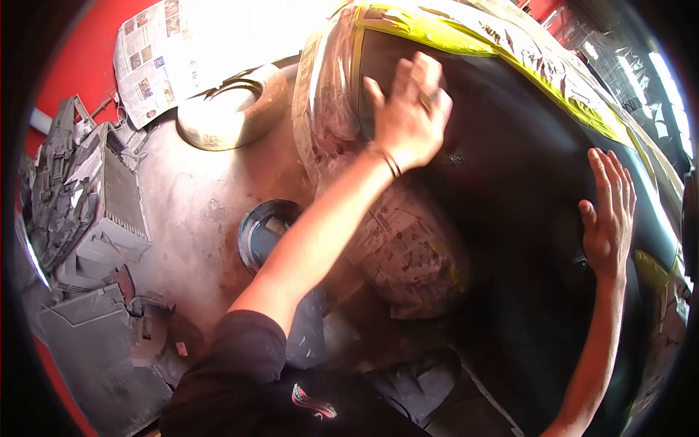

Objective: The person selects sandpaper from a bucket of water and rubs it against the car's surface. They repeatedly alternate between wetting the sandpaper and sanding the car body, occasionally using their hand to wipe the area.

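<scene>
A dark, smooth car body panel [502, 182] curves across the right half of the view, edged with yellow masking film [437, 35]. Over its upper left part is my left hand [415, 109], fingers apart and slightly bent, with nothing visible in it; a thin dark band circles the wrist. Farther right, my right hand [611, 218] lies along the panel near its outer edge, fingers stretched out and thumb apart. Below my left hand, a rounded shape wrapped in newspaper [411, 251] sits against the panel. Brown tape and paper [328, 87] cover the strip left of the panel.
On the dusty floor [193, 197] lie a tire [233, 109] and a round dark container [255, 233], partly behind my left arm. Grey car parts [102, 218] are piled at the left, beside a flat grey panel [102, 357]. Newspaper [145, 65] hangs over the red wall [84, 58].
</scene>
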A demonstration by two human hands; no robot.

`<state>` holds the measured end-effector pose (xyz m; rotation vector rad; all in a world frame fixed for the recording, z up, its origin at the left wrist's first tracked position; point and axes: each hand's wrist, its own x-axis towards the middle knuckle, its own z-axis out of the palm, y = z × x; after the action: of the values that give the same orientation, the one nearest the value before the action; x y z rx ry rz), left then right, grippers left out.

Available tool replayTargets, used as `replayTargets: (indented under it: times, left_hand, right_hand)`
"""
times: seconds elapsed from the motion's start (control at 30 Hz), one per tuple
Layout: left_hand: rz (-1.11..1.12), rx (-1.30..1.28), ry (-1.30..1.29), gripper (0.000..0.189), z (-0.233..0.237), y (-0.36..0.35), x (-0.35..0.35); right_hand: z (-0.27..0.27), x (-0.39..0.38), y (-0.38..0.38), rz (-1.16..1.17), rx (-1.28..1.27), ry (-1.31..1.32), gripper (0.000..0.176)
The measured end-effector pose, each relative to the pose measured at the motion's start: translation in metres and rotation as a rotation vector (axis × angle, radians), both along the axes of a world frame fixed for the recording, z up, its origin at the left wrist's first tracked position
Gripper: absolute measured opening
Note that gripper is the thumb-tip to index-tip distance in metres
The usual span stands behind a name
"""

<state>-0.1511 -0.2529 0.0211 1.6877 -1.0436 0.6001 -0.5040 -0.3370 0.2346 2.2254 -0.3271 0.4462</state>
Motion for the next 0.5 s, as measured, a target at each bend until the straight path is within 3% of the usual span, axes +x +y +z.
replayTargets:
  times: [0.1, 0.13, 0.17, 0.23, 0.33, 0.43, 0.5]
  left_hand:
    - [0.066, 0.038, 0.374, 0.071, 0.024, -0.017, 0.054]
    - [0.195, 0.177, 0.206, 0.072, 0.024, -0.032, 0.047]
    - [-0.108, 0.100, 0.381, 0.068, 0.075, 0.023, 0.000]
    - [0.033, -0.159, 0.021, 0.063, 0.040, -0.031, -0.043]
    - [0.043, -0.152, -0.072, 0.062, 0.027, -0.014, -0.022]
    - [0.194, -0.029, 0.190, 0.066, 0.009, -0.017, 0.056]
    - [0.262, 0.092, 0.070, 0.074, 0.014, -0.015, 0.058]
  right_hand:
    - [0.000, 0.001, 0.005, -0.040, 0.011, 0.000, 0.084]
    - [0.001, 0.002, 0.004, -0.047, 0.019, -0.001, 0.086]
    - [0.001, 0.002, 0.004, -0.043, 0.023, -0.008, 0.086]
    - [0.001, 0.002, 0.005, -0.038, 0.033, -0.001, 0.085]
    - [0.000, 0.001, 0.001, -0.019, 0.018, 0.010, 0.081]
    - [-0.001, -0.001, 0.002, -0.042, -0.007, 0.007, 0.078]
    - [0.000, 0.000, 0.002, -0.053, -0.015, 0.005, 0.077]
